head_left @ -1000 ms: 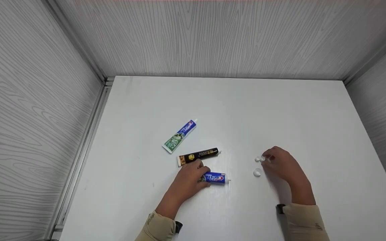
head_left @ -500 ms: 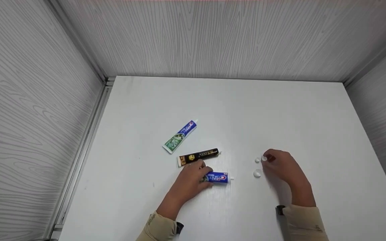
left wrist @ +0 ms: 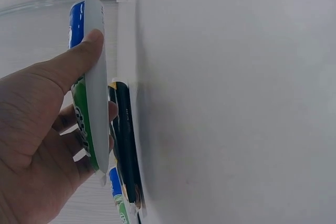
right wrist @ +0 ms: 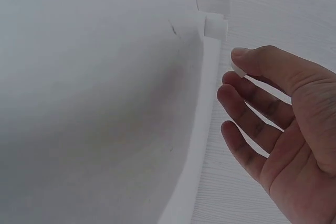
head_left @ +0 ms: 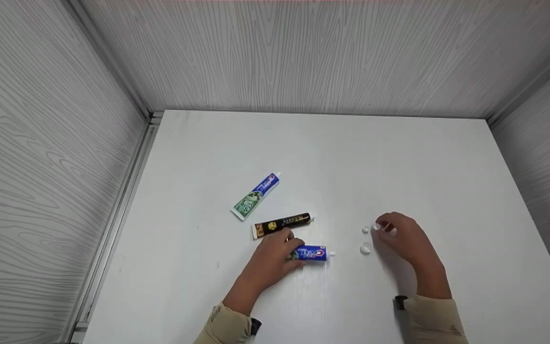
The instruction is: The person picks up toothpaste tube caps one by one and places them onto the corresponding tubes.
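My left hand (head_left: 271,260) grips a blue and green toothpaste tube (head_left: 314,253) by its body, its uncapped white nozzle pointing right. In the left wrist view the thumb lies along one face of the toothpaste tube (left wrist: 94,98) and the fingers wrap behind. On the right, my right hand (head_left: 401,234) pinches a small white cap (head_left: 376,226) between thumb and fingertips. The right wrist view shows the cap (right wrist: 238,70) mostly covered by the thumb. Two other white caps stand on the table beside that hand, a small cap (head_left: 365,230) and a larger cap (head_left: 365,248).
A black toothpaste tube (head_left: 290,221) lies just beyond my left hand. Farther back, another blue and green toothpaste tube (head_left: 256,196) lies slanted. The white table (head_left: 428,162) is bounded by grey wood-grain panels (head_left: 275,57) at the back and sides.
The left hand has shifted the gripped tube slightly to the right. The right hand has drawn its cap slightly away from the small cap; the other two tubes stay in place.
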Action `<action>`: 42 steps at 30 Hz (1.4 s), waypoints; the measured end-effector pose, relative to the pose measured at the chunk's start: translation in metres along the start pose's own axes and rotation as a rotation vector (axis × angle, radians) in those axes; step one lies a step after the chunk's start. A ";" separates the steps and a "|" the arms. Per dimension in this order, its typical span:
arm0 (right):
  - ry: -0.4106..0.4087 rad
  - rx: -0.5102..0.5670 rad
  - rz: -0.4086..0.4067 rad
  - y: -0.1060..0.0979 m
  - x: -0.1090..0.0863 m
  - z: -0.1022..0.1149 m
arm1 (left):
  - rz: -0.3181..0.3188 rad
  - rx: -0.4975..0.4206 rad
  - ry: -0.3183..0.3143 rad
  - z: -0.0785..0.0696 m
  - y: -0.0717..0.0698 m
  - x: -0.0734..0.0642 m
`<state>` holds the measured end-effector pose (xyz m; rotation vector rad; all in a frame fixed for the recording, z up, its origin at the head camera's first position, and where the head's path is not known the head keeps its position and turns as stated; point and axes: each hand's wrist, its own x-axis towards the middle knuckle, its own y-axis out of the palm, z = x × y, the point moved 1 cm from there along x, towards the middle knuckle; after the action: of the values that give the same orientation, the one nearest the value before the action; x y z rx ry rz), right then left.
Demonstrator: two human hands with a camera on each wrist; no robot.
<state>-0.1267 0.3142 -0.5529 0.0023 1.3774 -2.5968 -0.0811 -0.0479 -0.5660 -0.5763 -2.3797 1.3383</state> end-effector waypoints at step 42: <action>-0.274 0.013 -0.141 0.009 -0.023 0.051 | -0.025 -0.018 0.011 -0.007 -0.002 0.007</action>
<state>-0.0983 0.2717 -0.5292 -0.4471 1.3026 -2.5949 -0.0842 -0.0404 -0.5607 -0.5551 -2.3850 1.3008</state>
